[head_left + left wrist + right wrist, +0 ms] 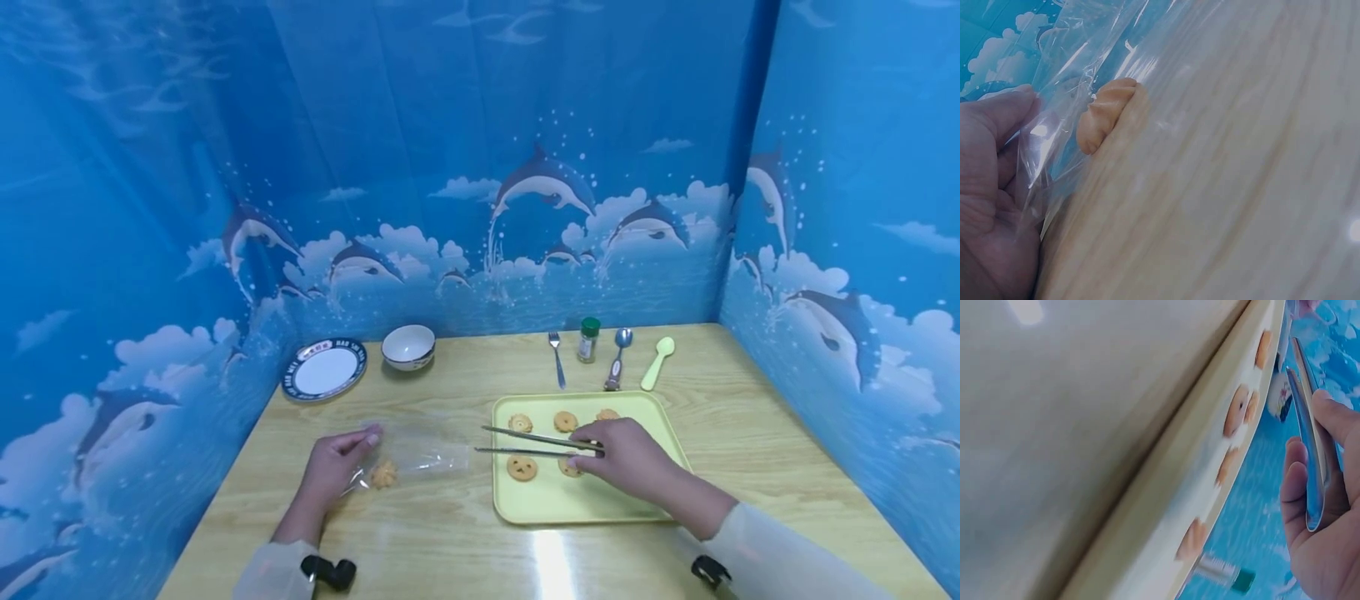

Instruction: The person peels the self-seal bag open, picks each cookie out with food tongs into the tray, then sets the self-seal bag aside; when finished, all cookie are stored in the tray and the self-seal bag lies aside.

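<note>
My left hand pinches the left end of a clear plastic bag lying on the table. One ridged cookie sits inside the bag, close to my fingers. Over the yellow tray, my right hand holds metal tongs, whose two tips point left toward the bag and stand a little apart with nothing between them. Several cookies lie on the tray, among them a round one with a face pattern and a ring-shaped one. My right hand partly hides others.
Behind the bag stand a blue-rimmed plate and a white bowl. A fork, a green-capped jar, a metal spoon and a light green spoon line up behind the tray. Blue dolphin curtains surround the table.
</note>
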Motion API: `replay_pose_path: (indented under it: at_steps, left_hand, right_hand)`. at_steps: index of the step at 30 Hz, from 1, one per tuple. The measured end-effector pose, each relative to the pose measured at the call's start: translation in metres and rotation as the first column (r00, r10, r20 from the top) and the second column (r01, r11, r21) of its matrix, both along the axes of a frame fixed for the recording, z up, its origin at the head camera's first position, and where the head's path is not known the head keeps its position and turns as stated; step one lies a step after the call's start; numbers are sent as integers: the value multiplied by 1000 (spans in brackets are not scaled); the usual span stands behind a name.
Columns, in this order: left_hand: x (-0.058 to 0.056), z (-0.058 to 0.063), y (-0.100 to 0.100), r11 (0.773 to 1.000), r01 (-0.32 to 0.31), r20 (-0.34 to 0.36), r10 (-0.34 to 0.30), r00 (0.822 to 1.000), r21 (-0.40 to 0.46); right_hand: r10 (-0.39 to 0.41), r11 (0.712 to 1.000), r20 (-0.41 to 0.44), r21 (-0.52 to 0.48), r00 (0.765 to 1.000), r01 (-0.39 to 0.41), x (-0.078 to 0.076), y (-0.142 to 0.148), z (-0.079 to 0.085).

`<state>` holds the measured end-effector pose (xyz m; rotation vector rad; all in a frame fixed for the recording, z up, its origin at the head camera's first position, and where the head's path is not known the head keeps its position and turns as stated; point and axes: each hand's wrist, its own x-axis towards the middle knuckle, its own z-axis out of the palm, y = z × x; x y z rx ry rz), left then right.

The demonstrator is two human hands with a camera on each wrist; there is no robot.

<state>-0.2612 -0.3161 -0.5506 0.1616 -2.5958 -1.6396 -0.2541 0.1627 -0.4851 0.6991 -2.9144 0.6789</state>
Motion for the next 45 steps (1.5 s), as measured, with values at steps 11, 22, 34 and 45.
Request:
replay_pose_path:
  at_steps: [11,22,34,45]
  left_hand:
    - [0,1,0,1000,-7,40,8,999,-21]
    - [1,2,3,1000,-12,5,12,1000,-28]
    - [0,0,2,999,-16,-1,16,1000,-33]
    - [-1,-2,0,998,-17,-21,16,1000,-65]
  right_hand:
    - [147,989,-36,16,988,-147,-15,-49,-7]
    - [203,979,28,-2,979,-203,-27,-87,-7]
    - [290,956,64,20,955,-292,-31,-115,-7]
    - [312,948,53,52,949,-315,-32,-135,-8]
